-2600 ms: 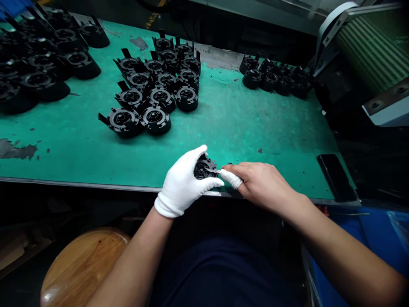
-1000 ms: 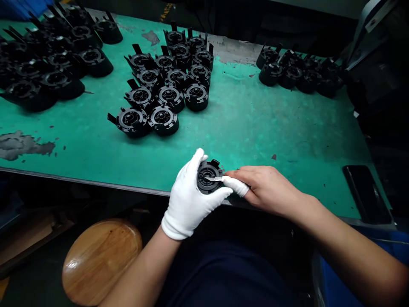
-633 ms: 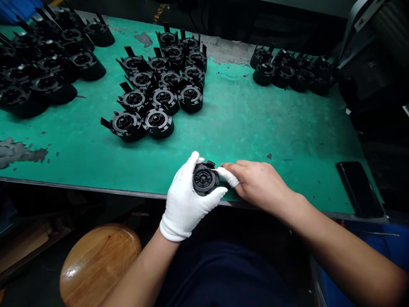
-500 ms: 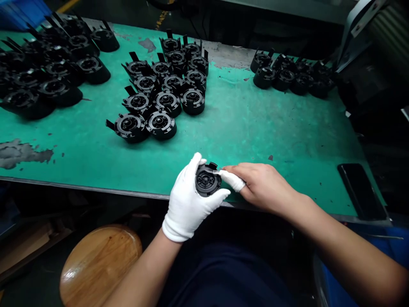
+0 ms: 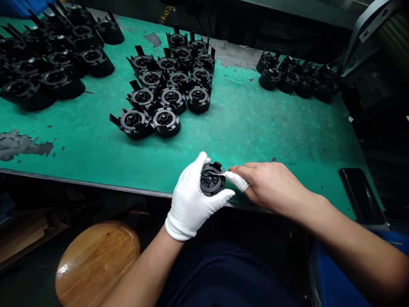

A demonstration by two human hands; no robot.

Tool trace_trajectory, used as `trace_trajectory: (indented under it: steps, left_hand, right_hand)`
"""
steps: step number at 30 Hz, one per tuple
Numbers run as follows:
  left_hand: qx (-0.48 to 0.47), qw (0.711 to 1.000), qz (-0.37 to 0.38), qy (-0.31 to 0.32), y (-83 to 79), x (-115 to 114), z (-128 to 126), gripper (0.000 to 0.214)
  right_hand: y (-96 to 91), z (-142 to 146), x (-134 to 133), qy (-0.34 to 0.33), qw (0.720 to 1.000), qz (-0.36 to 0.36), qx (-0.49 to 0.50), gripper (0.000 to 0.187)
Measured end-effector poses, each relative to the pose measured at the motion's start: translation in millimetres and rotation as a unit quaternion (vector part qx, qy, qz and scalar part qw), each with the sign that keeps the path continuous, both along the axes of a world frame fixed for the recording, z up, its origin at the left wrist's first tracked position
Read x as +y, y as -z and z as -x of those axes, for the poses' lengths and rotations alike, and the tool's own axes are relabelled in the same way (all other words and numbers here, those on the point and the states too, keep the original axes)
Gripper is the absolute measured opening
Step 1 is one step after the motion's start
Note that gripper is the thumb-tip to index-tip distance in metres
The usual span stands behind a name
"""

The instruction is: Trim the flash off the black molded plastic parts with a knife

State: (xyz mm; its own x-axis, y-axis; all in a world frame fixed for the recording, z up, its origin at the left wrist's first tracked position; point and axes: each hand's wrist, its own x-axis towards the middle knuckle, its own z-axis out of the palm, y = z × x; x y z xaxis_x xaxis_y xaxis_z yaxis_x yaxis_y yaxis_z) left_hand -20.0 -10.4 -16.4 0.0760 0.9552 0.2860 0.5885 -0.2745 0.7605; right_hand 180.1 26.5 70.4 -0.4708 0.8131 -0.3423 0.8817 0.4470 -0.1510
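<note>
My left hand (image 5: pixel 191 198), in a white glove, grips a round black plastic housing (image 5: pixel 211 180) by its rim, with the ringed inner face turned up. My right hand (image 5: pixel 271 183) is bare except for a white wrap on the thumb (image 5: pixel 237 181). Thumb and forefinger pinch a small, thin, pale blade-like tool (image 5: pixel 221 174); its tip lies against the housing's right side. Most of that tool is hidden in the fingers, so its exact kind is unclear. Both hands work just above the front edge of the green table (image 5: pixel 236 123).
Several black housings (image 5: pixel 165 121) stand grouped beyond my hands. More crowd the left (image 5: pixel 56 81), and another cluster (image 5: pixel 290 81) sits at the back right. A black phone (image 5: pixel 361 194) lies near the right edge. Below the table are a wooden stool (image 5: pixel 99 264) and a blue bin (image 5: pixel 354 273).
The view has shifted slightly, so hands and table things appear a little further right. Both hands keep the same grip, and the tool tip stays at the housing's right side.
</note>
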Motion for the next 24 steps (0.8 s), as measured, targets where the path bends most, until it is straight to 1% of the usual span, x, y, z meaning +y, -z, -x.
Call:
trace_trajectory:
  steps: [4,7,10,17,21,24]
  left_hand:
    - [-0.005,1.000,-0.008,0.011,1.4,0,1,0.104]
    - [-0.008,1.000,-0.004,0.012,2.2,-1,1,0.106]
    - [-0.006,1.000,0.003,0.008,1.4,0,1,0.107]
    - [-0.007,1.000,0.011,-0.007,-0.8,1,-2,0.104]
    - [-0.004,1.000,0.007,-0.012,-0.2,1,-2,0.104]
    - [-0.009,1.000,0.006,-0.006,0.4,0,-1,0.106]
  right_hand:
    - [8.6,-6,-11,0.059,0.993,0.065,0.080,0.023]
    - [17.8,-5,-23,0.080,0.984,0.102,0.124,0.022]
    - [23.4,0,-32,0.086,0.981,0.104,0.141,0.023]
    - [26.2,7,-42,0.101,0.978,0.109,0.145,0.019]
    - [32.2,7,-45,0.121,0.969,0.115,0.183,0.023]
    - [34.2,6,-47,0.129,0.968,0.110,0.185,0.027]
